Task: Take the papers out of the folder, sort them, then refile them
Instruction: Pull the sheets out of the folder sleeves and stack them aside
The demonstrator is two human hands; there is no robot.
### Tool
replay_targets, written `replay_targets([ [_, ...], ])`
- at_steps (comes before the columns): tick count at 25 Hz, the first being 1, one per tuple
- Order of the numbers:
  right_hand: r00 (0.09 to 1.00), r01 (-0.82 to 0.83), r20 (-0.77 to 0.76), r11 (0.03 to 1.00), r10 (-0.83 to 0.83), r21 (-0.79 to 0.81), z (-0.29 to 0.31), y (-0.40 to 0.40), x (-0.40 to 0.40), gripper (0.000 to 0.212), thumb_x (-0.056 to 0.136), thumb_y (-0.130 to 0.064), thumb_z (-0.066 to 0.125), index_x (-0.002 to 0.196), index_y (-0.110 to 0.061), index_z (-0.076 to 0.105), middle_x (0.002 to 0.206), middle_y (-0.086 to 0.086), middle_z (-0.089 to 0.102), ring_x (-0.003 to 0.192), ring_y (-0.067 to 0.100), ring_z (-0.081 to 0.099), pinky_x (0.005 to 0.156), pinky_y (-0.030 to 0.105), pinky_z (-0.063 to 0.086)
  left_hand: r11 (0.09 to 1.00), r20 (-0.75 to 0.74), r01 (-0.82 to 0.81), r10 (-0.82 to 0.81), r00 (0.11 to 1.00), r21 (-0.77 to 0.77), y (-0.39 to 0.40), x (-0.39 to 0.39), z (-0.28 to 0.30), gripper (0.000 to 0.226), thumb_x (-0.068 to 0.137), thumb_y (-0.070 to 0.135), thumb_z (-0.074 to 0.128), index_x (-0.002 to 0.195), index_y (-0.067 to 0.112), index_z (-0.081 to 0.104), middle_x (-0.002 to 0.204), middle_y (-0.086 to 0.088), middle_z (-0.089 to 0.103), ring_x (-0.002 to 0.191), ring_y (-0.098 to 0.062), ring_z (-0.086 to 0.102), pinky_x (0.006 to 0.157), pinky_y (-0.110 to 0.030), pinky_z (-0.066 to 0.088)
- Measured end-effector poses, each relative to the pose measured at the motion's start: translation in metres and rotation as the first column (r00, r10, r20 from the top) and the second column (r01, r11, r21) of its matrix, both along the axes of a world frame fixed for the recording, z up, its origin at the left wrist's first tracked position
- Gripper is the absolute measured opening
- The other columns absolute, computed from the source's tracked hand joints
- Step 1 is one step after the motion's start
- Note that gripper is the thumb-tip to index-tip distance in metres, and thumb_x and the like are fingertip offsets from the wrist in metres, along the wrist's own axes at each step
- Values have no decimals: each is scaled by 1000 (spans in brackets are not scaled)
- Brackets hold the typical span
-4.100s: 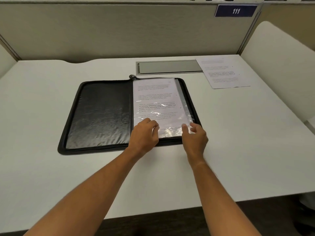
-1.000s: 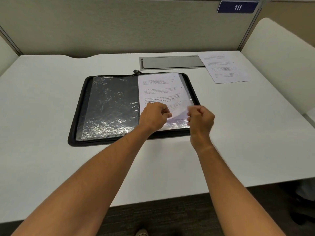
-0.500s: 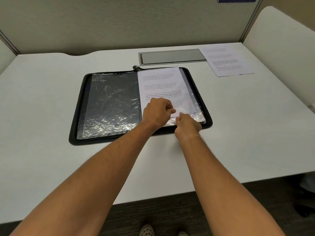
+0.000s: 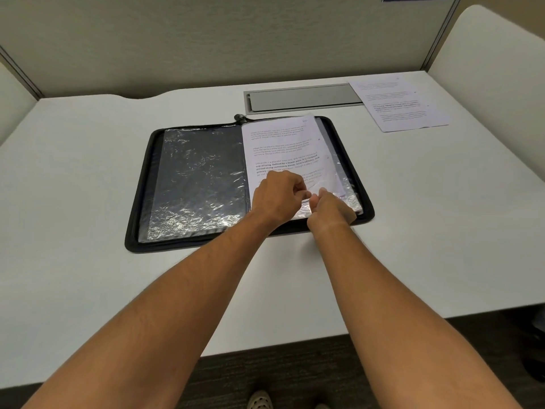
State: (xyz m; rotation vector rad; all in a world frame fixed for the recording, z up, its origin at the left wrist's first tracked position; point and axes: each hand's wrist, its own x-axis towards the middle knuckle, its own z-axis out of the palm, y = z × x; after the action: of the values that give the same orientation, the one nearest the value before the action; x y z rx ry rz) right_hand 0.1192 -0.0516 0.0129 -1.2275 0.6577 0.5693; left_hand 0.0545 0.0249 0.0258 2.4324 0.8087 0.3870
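folder [image 4: 191,184] open flat, long axis left-right; left hand [image 4: 275,199] and right hand [image 4: 331,209] pinching its printed sheet [image 4: 283,149]

Left sleeve [image 4: 197,184]: now turned flat onto folder's left half.
Printed sheet [image 4: 284,149]: now skewed, top poking out of its sleeve.
Right hand [image 4: 331,208]: in beside left hand [image 4: 278,199].
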Motion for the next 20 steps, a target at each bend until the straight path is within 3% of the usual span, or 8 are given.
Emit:
replay_targets([
  [4,993,16,119,1000,-15,-8,1,-7,-14,10,84,-8,74,93,-3,73,80,8,73,56,10,70,50,17,52,999,-15,17,-16,1000,29,-2,-2,1,14,87,34,71,90,21,74,87,4,72,81,-16,65,76,-38,57],
  [10,982,41,189,986,-9,-164,3,-46,-44,18,79,-18,65,71,-3,64,65,5,64,53,17,55,37,15,41,991,-89,97,-88,992,97,-7,-12,0,22,87,32,70,103,18,70,98,2,69,90,-18,62,79,-36,53],
  [12,983,17,182,989,11,-148,0,-54,-53,17,82,-20,66,75,-4,66,70,4,67,59,18,60,44,19,48,990,-98,102,-92,991,95,-8,-16,-2,24,87,32,71,105,17,70,99,1,68,89,-18,62,80,-36,53],
  [15,972,-117,195,991,129,-71,-6,-53,-68,5,85,-15,74,84,-17,70,90,0,74,77,17,71,68,32,62,993,-96,70,-60,994,100,-11,-22,-3,23,87,33,70,103,17,70,96,2,68,87,-17,61,79,-38,54],
  [18,957,-173,230,984,179,-46,1,-56,-73,13,82,-8,77,93,-12,71,104,4,74,86,20,71,64,30,61,995,-96,19,-10,995,94,-9,-29,1,18,88,32,68,97,17,71,95,2,69,85,-17,62,79,-39,55],
  [20,950,-162,270,987,158,-6,21,-65,-72,14,77,-10,80,87,-7,70,100,6,73,85,22,69,62,28,58,996,-47,-74,76,996,50,-2,-34,7,18,89,33,66,92,16,72,91,2,70,83,-17,63,78,-38,56],
])
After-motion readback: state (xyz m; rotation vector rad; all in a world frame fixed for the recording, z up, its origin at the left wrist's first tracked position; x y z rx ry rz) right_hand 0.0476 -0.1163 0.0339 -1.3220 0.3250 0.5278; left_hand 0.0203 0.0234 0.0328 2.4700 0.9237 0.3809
